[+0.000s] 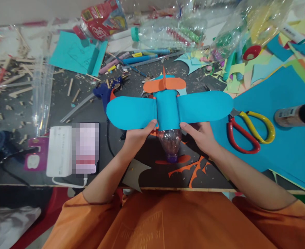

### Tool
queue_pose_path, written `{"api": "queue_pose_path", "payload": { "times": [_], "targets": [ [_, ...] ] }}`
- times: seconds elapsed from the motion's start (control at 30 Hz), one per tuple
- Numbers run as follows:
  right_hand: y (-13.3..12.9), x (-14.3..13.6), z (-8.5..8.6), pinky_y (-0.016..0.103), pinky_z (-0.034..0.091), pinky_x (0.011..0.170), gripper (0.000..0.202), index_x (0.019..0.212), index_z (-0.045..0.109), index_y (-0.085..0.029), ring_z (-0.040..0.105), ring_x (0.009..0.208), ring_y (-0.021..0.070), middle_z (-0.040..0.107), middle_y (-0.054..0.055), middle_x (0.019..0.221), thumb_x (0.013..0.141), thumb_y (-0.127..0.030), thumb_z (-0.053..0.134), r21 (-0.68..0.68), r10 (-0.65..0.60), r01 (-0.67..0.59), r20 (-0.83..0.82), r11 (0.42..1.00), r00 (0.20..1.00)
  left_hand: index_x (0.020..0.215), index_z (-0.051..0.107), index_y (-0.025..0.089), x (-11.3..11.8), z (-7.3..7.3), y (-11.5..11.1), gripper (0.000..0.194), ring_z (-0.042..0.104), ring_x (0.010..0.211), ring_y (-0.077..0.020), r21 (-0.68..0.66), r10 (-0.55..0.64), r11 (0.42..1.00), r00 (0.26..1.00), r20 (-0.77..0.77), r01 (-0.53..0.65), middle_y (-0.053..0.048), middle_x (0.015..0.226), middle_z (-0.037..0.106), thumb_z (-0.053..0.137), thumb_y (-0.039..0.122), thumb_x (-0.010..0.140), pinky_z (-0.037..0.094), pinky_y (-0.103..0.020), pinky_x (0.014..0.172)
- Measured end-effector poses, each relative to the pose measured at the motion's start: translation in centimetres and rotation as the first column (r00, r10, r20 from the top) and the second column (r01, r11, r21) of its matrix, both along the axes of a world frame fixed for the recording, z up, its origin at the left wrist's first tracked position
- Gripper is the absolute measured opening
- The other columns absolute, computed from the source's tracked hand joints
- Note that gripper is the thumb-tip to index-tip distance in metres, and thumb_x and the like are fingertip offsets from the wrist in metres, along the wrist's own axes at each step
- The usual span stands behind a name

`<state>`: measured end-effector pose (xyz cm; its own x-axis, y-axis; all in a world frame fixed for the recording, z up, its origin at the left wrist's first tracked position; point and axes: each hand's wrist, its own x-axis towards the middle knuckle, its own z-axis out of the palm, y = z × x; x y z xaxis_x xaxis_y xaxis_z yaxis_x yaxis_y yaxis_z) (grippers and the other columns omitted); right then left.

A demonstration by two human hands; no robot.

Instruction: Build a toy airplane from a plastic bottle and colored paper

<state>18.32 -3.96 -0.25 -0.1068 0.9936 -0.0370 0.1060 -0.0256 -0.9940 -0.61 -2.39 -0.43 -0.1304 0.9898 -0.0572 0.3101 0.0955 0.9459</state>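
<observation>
Bottle airplane [169, 110], held level over the dark table [64, 114] in front of an orange shirt [168, 221]: a clear plastic bottle wrapped in a blue paper sleeve, with rounded blue wings out to either side, an orange tail at the far end and a purple cap [172, 158] pointing toward the body. Left hand [138, 136] gripping the near edge of the left wing beside the sleeve, thumb on top, fingers curled beneath. Right hand [200, 135] gripping the same way at the root of the right wing, thumb on top, fingers tucked under and partly hidden. Red-and-yellow scissors [248, 129] lying just right of the right wingtip on a large blue paper sheet [279, 152]. Blue glue gun [108, 91] behind the left wing. White power bank [60, 150] with a phone beside it near the left table edge. Orange paper cutouts [191, 169] under the bottle neck. Empty plastic bottles [168, 33], markers and paper scraps strewn along the far side.
</observation>
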Motion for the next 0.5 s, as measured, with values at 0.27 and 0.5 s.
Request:
{"api": "queue_pose_path", "payload": {
  "times": [0.27, 0.5],
  "targets": [
    [-0.15, -0.09, 0.16, 0.046, 0.049, 0.097, 0.032, 0.080, 0.068, -0.029, 0.067, 0.090, 0.0257, 0.069, 0.002, 0.070, 0.079, -0.061, 0.060, -0.034, -0.002, 0.001, -0.020, 0.999, 1.000, 0.056, 0.062, 0.023, 0.26, 0.36, -0.01, 0.014, 0.068, 0.062, -0.0175, -0.035, 0.020, 0.999, 0.994, 0.106, -0.016, 0.001, 0.062, 0.070, 0.072, 0.024, 0.065, 0.061, -0.028, 0.063],
    [-0.07, 0.04, -0.04, 0.046, 0.048, 0.098, 0.032, 0.083, 0.067, -0.029, 0.067, 0.092, 0.0259, 0.070, 0.003, 0.072, 0.079, -0.060, 0.060, -0.042, 0.005, -0.006, -0.023, 0.999, 1.000, 0.061, 0.063, 0.023, 0.30, 0.48, 0.02, 0.011, 0.069, 0.066, -0.0178, -0.060, 0.027, 0.998, 0.991, 0.129, -0.019, 0.000, 0.067, 0.071, 0.073, 0.023, 0.065, 0.061, -0.028, 0.069]
  ]
}}
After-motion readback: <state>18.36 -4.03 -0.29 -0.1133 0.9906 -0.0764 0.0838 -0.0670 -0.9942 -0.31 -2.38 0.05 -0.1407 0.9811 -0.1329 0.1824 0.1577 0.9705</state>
